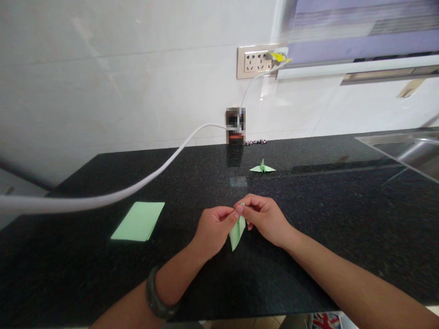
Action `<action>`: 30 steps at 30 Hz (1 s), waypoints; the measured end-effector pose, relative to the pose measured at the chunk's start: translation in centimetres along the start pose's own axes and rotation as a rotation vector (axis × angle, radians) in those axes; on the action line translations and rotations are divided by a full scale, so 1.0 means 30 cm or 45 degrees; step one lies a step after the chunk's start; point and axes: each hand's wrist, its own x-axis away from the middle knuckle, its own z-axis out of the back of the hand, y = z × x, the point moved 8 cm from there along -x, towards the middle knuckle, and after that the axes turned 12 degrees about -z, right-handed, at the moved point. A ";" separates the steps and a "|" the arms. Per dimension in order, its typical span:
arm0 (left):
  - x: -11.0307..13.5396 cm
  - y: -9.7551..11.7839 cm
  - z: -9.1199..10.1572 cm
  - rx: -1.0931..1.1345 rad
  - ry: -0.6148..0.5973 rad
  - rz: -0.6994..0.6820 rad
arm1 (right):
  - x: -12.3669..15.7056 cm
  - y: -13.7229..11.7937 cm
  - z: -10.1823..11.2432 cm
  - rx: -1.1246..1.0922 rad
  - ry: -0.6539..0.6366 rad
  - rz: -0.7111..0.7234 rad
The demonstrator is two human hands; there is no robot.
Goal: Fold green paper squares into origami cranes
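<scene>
White cable [68, 205] over black counter [343, 205] (wall [137, 91] behind); left hand [212, 228], right hand [269, 218] pinching green paper [236, 238]

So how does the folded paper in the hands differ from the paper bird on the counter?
The folded paper is pinched by the left hand and right hand; the paper bird stands on the counter, untouched. The folded paper hangs narrow and pointed; the paper bird spreads wide to both sides. Both are light green.

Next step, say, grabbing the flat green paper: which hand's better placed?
Left hand, likely: it's nearer the flat green paper; the right hand would have to reach across. Both pinch the folded green piece, so the left would need to let go first.
</scene>
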 end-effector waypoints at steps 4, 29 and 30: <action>0.001 -0.002 0.000 -0.009 -0.004 0.002 | 0.001 -0.004 0.001 0.015 0.000 0.016; -0.001 -0.024 -0.025 0.197 -0.055 0.100 | -0.009 -0.012 0.063 0.059 0.214 0.122; -0.002 -0.027 -0.021 0.212 -0.041 0.111 | -0.010 -0.013 0.073 0.051 0.249 0.136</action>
